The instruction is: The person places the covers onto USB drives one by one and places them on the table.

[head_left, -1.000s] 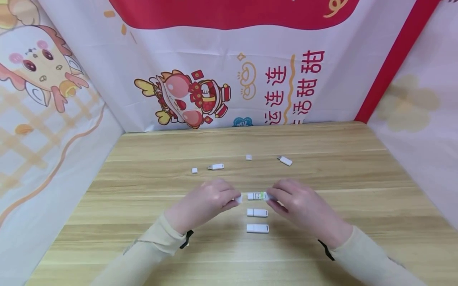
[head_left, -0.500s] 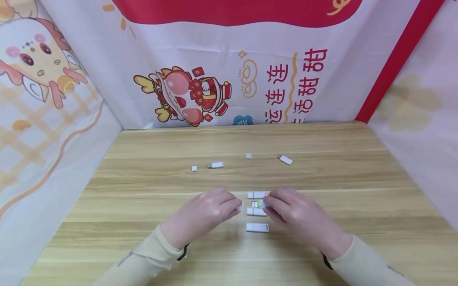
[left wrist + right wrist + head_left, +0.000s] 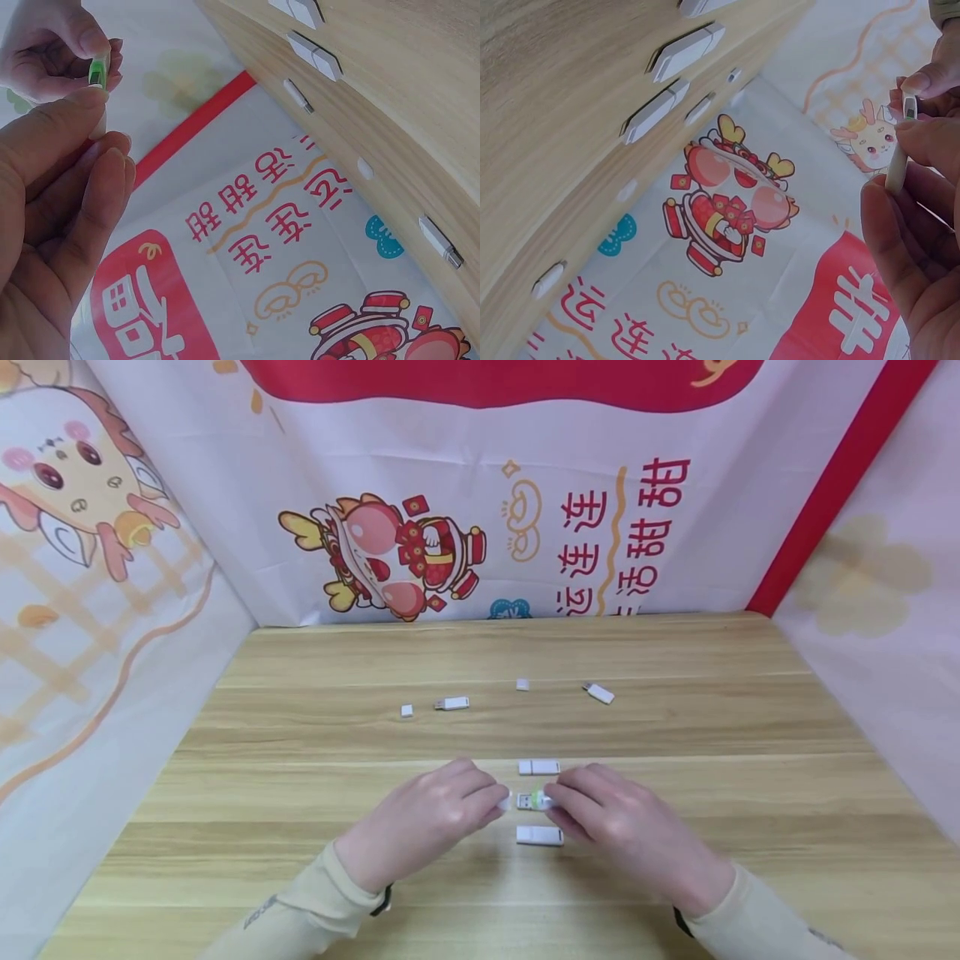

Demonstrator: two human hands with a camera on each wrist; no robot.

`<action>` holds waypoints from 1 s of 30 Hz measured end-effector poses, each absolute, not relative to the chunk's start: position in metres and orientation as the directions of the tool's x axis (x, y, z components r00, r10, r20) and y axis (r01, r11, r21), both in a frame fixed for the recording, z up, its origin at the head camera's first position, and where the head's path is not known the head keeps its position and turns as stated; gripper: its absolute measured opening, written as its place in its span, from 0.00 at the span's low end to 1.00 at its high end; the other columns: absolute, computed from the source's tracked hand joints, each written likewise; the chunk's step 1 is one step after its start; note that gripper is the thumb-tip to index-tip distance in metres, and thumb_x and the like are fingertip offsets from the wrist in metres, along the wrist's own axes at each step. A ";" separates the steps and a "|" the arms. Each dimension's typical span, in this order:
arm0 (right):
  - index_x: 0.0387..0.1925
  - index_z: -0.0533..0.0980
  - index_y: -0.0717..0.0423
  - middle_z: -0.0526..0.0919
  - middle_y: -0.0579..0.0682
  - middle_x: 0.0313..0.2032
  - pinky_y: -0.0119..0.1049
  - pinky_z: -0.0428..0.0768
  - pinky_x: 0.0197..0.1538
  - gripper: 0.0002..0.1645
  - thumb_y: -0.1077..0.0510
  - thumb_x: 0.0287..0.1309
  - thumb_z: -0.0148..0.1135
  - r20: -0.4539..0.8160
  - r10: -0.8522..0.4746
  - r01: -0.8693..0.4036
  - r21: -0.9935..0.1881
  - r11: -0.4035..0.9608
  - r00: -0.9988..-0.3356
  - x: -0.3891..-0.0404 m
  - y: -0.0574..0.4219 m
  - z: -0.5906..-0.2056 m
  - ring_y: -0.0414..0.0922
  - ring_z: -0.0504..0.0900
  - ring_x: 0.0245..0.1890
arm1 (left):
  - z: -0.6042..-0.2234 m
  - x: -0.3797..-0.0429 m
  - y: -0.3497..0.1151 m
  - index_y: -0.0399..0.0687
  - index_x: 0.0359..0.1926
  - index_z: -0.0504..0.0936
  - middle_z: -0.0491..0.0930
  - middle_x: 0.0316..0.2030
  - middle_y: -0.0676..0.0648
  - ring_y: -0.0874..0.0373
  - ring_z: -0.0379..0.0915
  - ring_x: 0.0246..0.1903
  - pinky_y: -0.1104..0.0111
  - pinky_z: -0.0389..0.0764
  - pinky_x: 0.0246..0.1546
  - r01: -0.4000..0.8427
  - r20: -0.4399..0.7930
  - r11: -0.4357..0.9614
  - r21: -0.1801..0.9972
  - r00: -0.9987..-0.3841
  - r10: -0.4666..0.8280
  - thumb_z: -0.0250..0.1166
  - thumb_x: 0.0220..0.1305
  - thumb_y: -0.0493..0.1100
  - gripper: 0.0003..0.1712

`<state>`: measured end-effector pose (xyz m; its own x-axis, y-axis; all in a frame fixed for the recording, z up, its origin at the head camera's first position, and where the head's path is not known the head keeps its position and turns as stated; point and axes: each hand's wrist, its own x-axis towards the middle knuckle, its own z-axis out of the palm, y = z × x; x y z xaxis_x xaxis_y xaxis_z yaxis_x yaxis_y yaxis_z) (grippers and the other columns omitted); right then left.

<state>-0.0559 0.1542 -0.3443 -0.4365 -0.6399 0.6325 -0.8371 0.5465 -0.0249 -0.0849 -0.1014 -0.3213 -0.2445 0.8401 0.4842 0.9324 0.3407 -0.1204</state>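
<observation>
My right hand (image 3: 633, 827) pinches a white USB flash drive (image 3: 897, 171) above the table, its metal plug pointing left and a green part showing behind the plug. Across from it, my left hand (image 3: 431, 810) holds a small white cap (image 3: 99, 126) between thumb and fingertips. In the head view the plug and the cap almost meet; the left wrist view shows the green part (image 3: 97, 73) right by the left fingertips. Two capped white flash drives lie below, a far one (image 3: 538, 767) and a near one (image 3: 539, 836). The held drive hides the spot between them.
Farther back on the wooden table (image 3: 337, 660) lie two uncapped flash drives, one at left (image 3: 453, 703) and one at right (image 3: 599, 693). Two loose caps, a left one (image 3: 407, 711) and a middle one (image 3: 522, 685), lie near them. A printed cloth (image 3: 465, 460) hangs behind.
Both hands have come nearer to the front edge with the drive and cap. The drive has shifted left, so its plug is closer to the cap. The head view has tilted slightly.
</observation>
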 end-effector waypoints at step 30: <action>0.38 0.81 0.62 0.81 0.49 0.34 0.31 0.82 0.33 0.20 0.55 0.77 0.47 0.707 -0.636 -0.839 0.113 0.532 -0.308 -0.048 0.143 -0.335 0.43 0.80 0.29 | -0.317 -0.075 -0.094 0.40 0.41 0.84 0.81 0.34 0.51 0.62 0.75 0.34 0.77 0.78 0.38 0.942 0.503 0.314 -0.118 -0.216 0.837 0.73 0.59 0.39 0.11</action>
<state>-0.0477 0.1432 -0.3353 -0.3082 -0.6362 0.7073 -0.8394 0.5317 0.1126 -0.0752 -0.0939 -0.3165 -0.2158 0.8367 0.5033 0.9419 0.3142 -0.1184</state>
